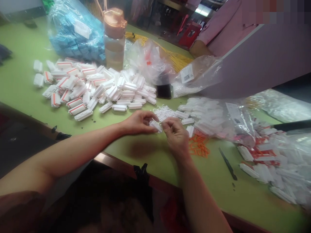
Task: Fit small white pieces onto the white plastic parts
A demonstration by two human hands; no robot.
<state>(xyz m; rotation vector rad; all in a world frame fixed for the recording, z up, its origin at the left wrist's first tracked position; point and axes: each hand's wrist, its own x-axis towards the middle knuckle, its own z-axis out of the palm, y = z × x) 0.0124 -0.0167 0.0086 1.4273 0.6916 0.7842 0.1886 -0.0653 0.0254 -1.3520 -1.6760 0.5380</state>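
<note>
Both my hands meet over the green table [19, 84] near its front edge. My left hand [138, 123] is closed around a small white plastic casing [155, 126]. My right hand [176, 134] pinches at the same casing from the right, fingers curled; whether it also holds a tiny part I cannot make out. Just beyond my fingers lies a small heap of tiny white parts [164, 112]. Orange plastic clips [199, 145] lie right of my right hand.
A large pile of white casings with red stripes [92, 87] covers the left. A pink-lidded bottle [114, 35], a blue-filled bag [73, 29], clear bags [150, 61], a phone [163, 91], dark tweezers [227, 163] and more white parts [279, 168] lie around. A person in pink [223, 29] sits opposite.
</note>
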